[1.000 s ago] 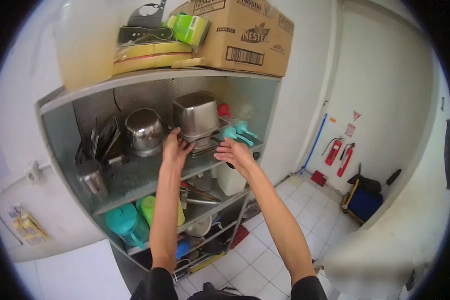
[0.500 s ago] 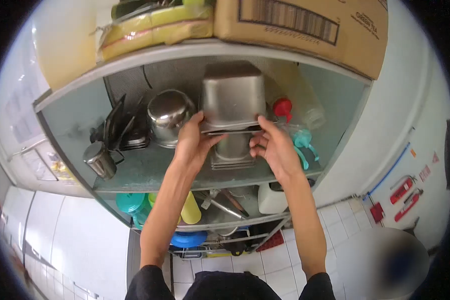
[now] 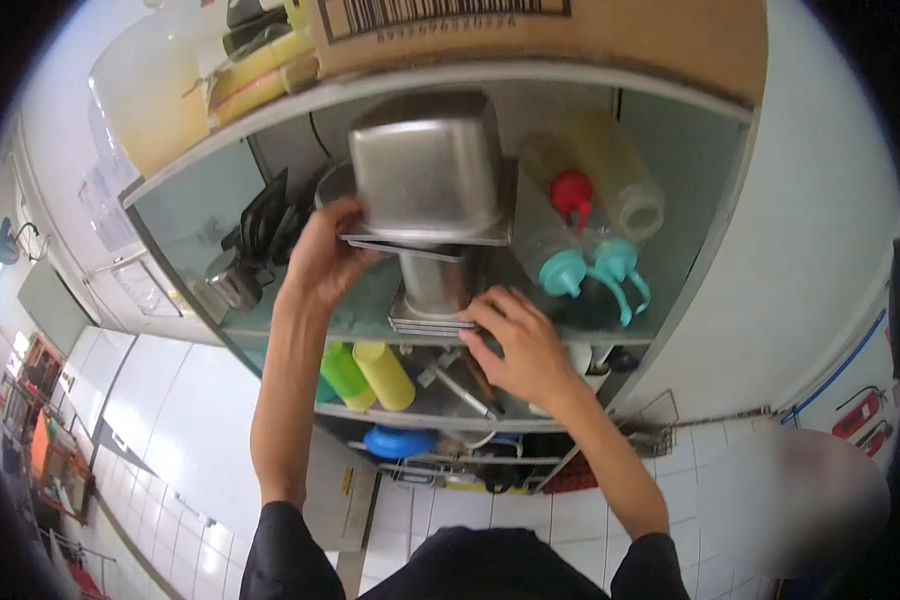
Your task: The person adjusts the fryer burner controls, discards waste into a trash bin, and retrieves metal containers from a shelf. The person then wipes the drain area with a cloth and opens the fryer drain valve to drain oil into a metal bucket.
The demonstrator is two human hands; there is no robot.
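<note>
My left hand (image 3: 318, 262) is closed on the rim of a large upturned steel food pan (image 3: 425, 175), tilted slightly above the shelf. More than one rim shows at its lower edge. Beneath it stands a stack of smaller upturned steel pans (image 3: 432, 285), rims layered at the bottom. At the right corner of those rims is my right hand (image 3: 520, 345), its thumb below and fingers above, pinching the edge. A round steel bowl (image 3: 336, 183) sits behind my left hand, mostly hidden by the large pan.
Squeeze bottles with a red cap (image 3: 571, 192) and teal caps (image 3: 563, 272) occupy the right side. A steel mug (image 3: 234, 280) stands left. Overhead is a cardboard box (image 3: 610, 40). The lower shelf holds a yellow bottle (image 3: 384, 377). A blurred shape fills the lower right.
My right hand has left the large pan's rim and moved down to the smaller stack. My left hand still holds the large pan, now further left and tilted. The view has shifted.
</note>
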